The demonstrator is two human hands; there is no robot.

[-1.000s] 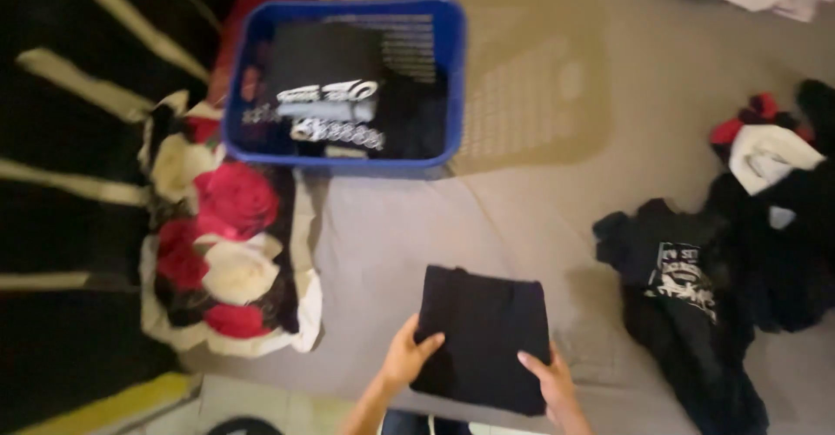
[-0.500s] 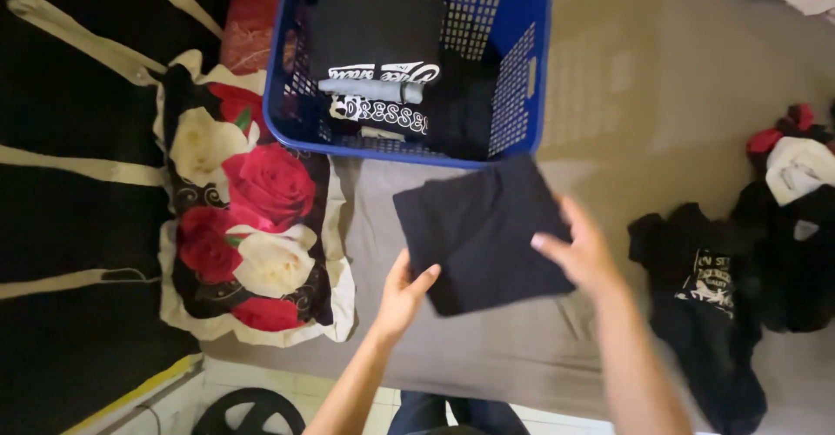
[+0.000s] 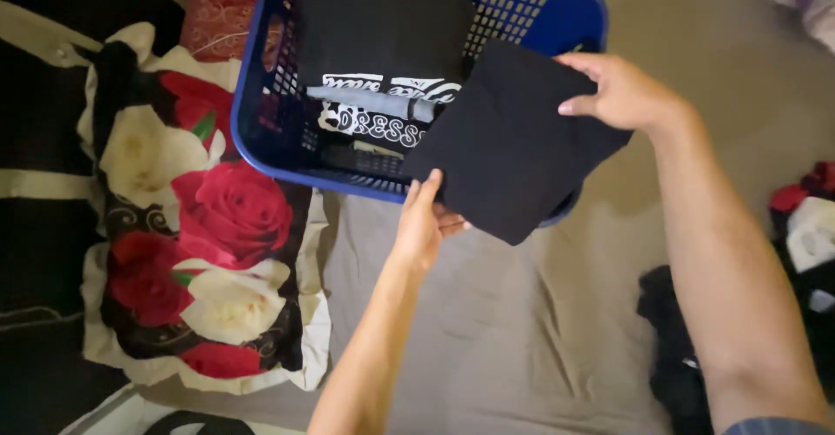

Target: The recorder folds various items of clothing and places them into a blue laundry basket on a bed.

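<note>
A folded black garment hangs tilted over the near right rim of a blue plastic laundry basket. My left hand grips its lower left edge from below. My right hand pinches its upper right corner above the basket's right side. Inside the basket lie folded black clothes with white lettering.
A cushion with red and white roses lies to the left of the basket on the grey sheet. A pile of dark clothes sits at the right edge, with red and white items beyond it. A black and cream striped cloth covers the far left.
Both hands lifted the folded black garment off the sheet and carried it away from me, up to the blue basket. The view moved closer to the basket.
</note>
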